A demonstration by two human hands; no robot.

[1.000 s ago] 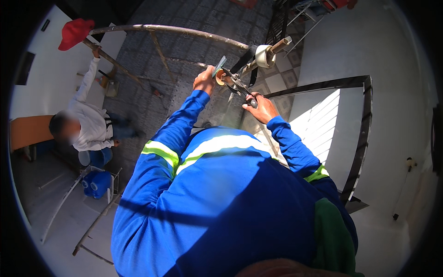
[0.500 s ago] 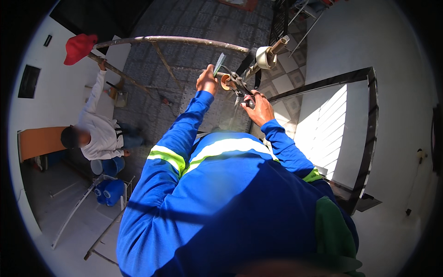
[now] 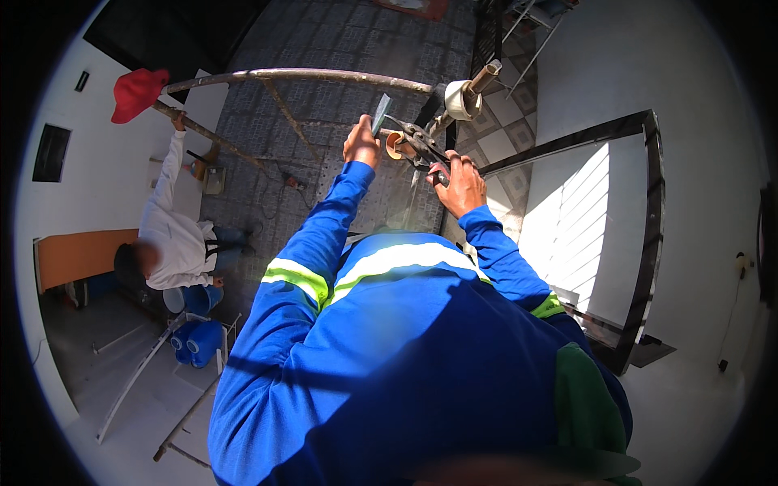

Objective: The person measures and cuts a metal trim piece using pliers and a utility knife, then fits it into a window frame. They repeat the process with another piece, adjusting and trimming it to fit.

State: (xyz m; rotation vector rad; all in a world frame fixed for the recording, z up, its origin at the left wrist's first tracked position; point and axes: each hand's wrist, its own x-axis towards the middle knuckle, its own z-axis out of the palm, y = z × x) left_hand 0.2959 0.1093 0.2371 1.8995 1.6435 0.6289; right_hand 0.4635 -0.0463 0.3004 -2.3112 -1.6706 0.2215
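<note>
My left hand (image 3: 361, 146) is closed on a thin, flat, pale grey-green strip (image 3: 381, 112), held upright; whether it is glass or tile I cannot tell. My right hand (image 3: 459, 185) grips the handles of dark metal pliers (image 3: 423, 144). Their jaws point up and left, close by the strip; whether they touch it I cannot make out. Between the hands, just below the jaws, shows a small orange ring-shaped thing (image 3: 394, 146). Beyond the pliers, a cream roll (image 3: 463, 101) sits around the end of a metal pole (image 3: 486, 75).
A scaffold tube (image 3: 324, 74) curves across ahead, with a red cap (image 3: 139, 94) on its left end. At left, a co-worker in a white top (image 3: 170, 235) holds a lower tube. Blue containers (image 3: 201, 342) stand below. A dark frame (image 3: 652, 219) stands along the right wall.
The pliers' jaws have tilted slightly left and look wider apart, near the strip. Both hands keep their holds. The view has shifted a little.
</note>
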